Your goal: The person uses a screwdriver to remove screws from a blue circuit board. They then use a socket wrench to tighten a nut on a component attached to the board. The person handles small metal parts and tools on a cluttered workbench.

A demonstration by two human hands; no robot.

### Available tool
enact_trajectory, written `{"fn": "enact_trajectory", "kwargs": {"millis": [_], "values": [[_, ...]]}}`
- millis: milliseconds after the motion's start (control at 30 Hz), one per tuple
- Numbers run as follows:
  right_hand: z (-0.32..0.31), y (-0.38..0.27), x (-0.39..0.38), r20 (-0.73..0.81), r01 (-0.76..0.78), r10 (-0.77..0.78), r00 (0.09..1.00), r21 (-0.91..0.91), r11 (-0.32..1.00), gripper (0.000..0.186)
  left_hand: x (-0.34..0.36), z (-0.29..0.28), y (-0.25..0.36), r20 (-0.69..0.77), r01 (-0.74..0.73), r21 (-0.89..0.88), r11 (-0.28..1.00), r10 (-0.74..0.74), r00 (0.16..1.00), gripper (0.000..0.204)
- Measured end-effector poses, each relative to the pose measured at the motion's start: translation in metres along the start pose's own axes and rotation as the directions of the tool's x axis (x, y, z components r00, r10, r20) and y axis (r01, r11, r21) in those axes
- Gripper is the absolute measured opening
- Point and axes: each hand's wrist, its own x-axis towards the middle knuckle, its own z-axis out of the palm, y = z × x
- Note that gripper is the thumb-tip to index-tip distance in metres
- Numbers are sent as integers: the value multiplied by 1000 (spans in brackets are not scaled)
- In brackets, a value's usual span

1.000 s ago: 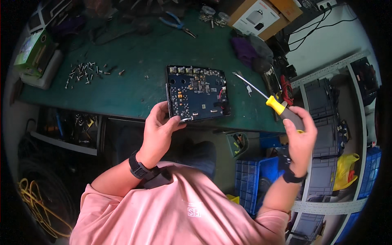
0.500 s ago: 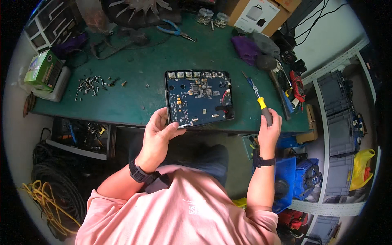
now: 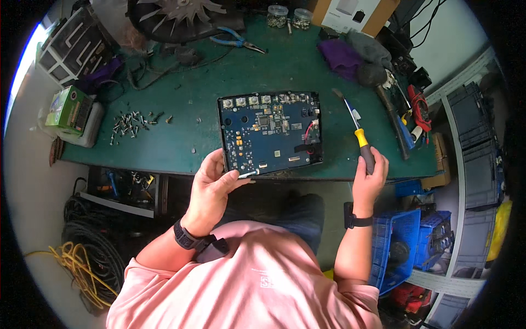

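Observation:
My left hand (image 3: 211, 178) grips the lower left corner of a dark blue circuit board (image 3: 257, 145) set in a black casing. Its thumb lies over the near edge while the fingers go underneath, out of sight. A red wire and a black patch show at the board's right side, with silvery parts along its far edge. In my right hand (image 3: 371, 178) is a screwdriver (image 3: 362, 138) with a yellow and dark grey handle. Its shaft points away and to the left over the green bench, apart from the board; a small pale piece shows beside the shaft.
Loose screws (image 3: 129, 123) are scattered on the bench (image 3: 175, 145) at left. Blue-handled pliers (image 3: 238, 41) and small jars (image 3: 278, 16) stand farther back. A hammer (image 3: 392, 118) and a red tool (image 3: 419, 107) lie at right. Below, a drawer (image 3: 123, 189) hangs open near a blue crate (image 3: 397, 247).
The view has shifted a little. The board looks slightly larger and closer, still in my left hand. My right hand keeps its hold on the screwdriver, tip still over the bench.

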Motion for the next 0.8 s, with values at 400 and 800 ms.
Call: {"fn": "enact_trajectory", "kwargs": {"millis": [400,800], "values": [[2,3,0,-17,22,-21,1000,27,999,33,0,1,-2,-34,-17,11,1000,17,999,45],[1,5,1,-13,21,-21,1000,28,999,35,1,2,-4,-15,-23,-14,1000,23,1000,44]]}}
